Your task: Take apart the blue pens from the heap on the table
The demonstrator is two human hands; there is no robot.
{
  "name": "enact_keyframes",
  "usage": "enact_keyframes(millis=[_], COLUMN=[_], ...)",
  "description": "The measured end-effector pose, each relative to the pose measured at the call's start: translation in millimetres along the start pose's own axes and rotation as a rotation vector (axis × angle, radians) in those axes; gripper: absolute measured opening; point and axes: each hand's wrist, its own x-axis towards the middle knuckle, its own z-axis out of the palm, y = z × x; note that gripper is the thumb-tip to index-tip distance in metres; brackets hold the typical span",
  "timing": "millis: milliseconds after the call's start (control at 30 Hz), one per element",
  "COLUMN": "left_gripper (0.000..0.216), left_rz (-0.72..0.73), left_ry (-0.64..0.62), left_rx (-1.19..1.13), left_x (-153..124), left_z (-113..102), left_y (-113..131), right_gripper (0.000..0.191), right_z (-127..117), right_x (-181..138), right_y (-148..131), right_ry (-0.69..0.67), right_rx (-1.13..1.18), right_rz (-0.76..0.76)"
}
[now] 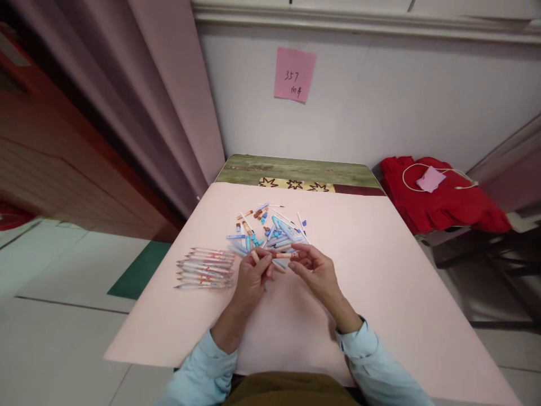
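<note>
Above the near side of a pile of loose pen parts (274, 228), both my hands are close together. My left hand (251, 282) is closed on a slim cream pen piece (255, 257) that pokes up between thumb and fingers. A short cream pen barrel (286, 255) with brown and reddish print lies level between the hands. My right hand (319, 276) pinches its right end between thumb and fingertips. Its brown left end comes close to my left fingers; I cannot tell if they touch. To the left, several whole-looking pens (205, 270) lie in a row, points leftward.
White paper (380, 293) covers most of the table, with a green patterned top (296, 166) showing at the back. A red cloth (443, 197) with a white cable (408, 169) lies at the right. A pink note (295, 75) is on the wall.
</note>
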Motion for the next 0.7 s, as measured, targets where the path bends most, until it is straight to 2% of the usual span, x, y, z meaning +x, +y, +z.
enact_keyframes(millis=[100,200,467,700], left_gripper=[0.018,0.018,0.021,0.021], left_rz=[-0.032,-0.06,-0.103,-0.105], left_ry=[-0.036,-0.114,-0.337,-0.378], left_rx=[0.015,0.052,0.23,0.238], left_x=[-2,-4,-10,-11], left_z=[1,1,2,5], left_y=[-1,-2,-6,-6], right_gripper=[0.029,0.028,0.023,0.024], right_z=[7,10,10,11], right_x=[-3,-5,-6,-7], right_y=[3,4,6,5], right_ry=[0.028,0.011,0.05,0.064], right_rx=[0.14,0.232,0.209,0.225], right_rz=[0.065,0.109,0.061,0.042])
